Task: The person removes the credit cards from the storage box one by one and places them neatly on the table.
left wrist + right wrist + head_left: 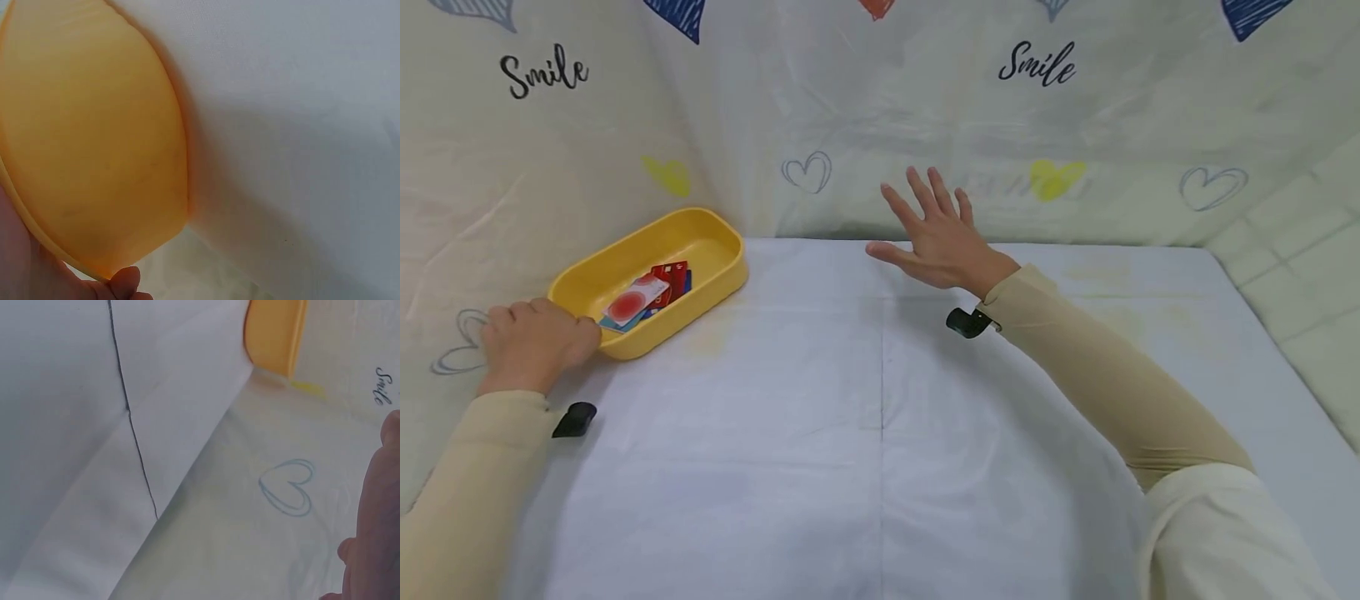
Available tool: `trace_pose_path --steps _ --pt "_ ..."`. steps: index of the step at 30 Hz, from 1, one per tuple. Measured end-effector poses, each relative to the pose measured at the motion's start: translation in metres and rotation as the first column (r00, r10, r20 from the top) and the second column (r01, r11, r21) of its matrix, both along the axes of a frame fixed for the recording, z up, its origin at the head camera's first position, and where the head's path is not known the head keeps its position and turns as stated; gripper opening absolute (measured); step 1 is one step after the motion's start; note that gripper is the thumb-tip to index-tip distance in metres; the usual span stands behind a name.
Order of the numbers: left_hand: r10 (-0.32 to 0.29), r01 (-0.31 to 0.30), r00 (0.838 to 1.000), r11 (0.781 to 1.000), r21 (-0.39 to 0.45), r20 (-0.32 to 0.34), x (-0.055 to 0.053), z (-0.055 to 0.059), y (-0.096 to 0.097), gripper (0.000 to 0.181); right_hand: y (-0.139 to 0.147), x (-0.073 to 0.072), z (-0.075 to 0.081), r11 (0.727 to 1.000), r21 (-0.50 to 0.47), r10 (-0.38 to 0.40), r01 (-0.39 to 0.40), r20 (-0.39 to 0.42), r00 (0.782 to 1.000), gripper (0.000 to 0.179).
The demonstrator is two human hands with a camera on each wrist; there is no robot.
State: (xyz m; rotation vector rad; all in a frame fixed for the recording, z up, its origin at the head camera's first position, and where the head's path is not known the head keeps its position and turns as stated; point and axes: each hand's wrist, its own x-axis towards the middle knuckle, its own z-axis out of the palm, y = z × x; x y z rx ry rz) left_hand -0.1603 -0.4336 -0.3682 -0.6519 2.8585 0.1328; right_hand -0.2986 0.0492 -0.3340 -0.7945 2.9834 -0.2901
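A yellow plastic tray (700, 312) stands at the table's back left, set at a slant. Inside it lie several cards (638, 298), red, white and blue, loosely overlapping. My left hand (535, 342) grips the tray's near left end, its fingers over the rim; in the left wrist view the fingertips (127, 281) curl at the edge of the yellow wall (94, 144). My right hand (943, 246) is held out over the back middle of the table with fingers spread and nothing in it. Only part of that hand (378, 519) shows in the right wrist view.
A white cloth (820, 467) with a crease down its middle covers the table. Behind and to the left hangs a pale sheet (880, 100) printed with hearts and "Smile". Tiles (1300, 275) show past the table's right edge.
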Motion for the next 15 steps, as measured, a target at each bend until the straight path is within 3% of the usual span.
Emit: trace_pose_path --steps 8,15 --pt "-0.022 0.022 1.000 1.000 0.004 0.002 -0.004 0.000 -0.003 0.051 -0.023 -0.004 -0.002 0.999 -0.010 0.030 -0.030 -0.005 1.000 0.092" --pt "-0.107 0.108 0.994 0.994 0.023 -0.013 -0.008 0.000 -0.009 0.044 -0.046 0.001 -0.001 0.998 -0.047 0.036 -0.033 0.077 0.996 0.090"
